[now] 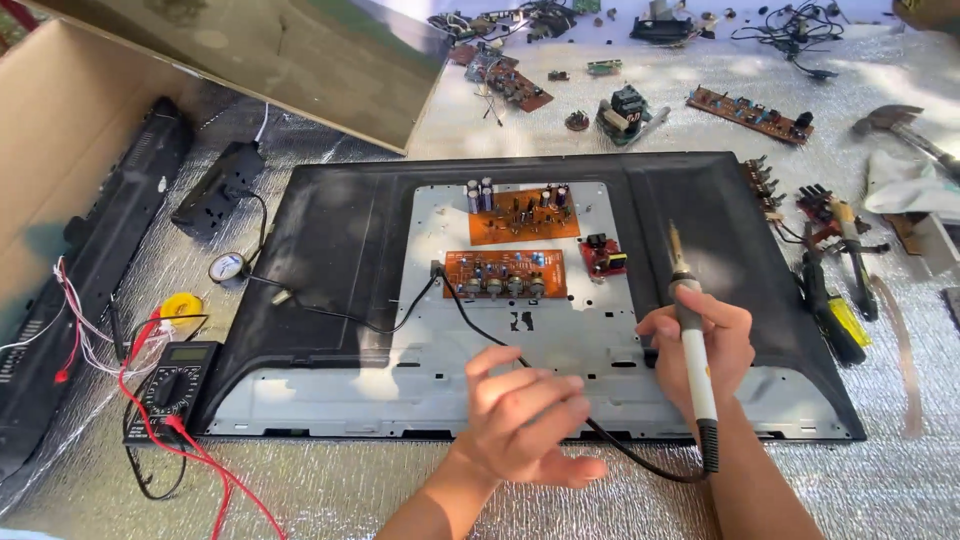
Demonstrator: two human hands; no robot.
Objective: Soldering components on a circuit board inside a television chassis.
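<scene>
The right hand (700,345) grips a soldering iron (690,330) upright, fingers wrapped around it. The left hand (525,420) hovers empty with spread fingers above the television back (340,230).

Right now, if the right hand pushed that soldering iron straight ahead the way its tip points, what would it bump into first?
Probably nothing on the panel: the right hand holds the soldering iron tip-up, away from the person. Nearest in line looks like the small red board, slightly left, though depth is unclear.
</scene>
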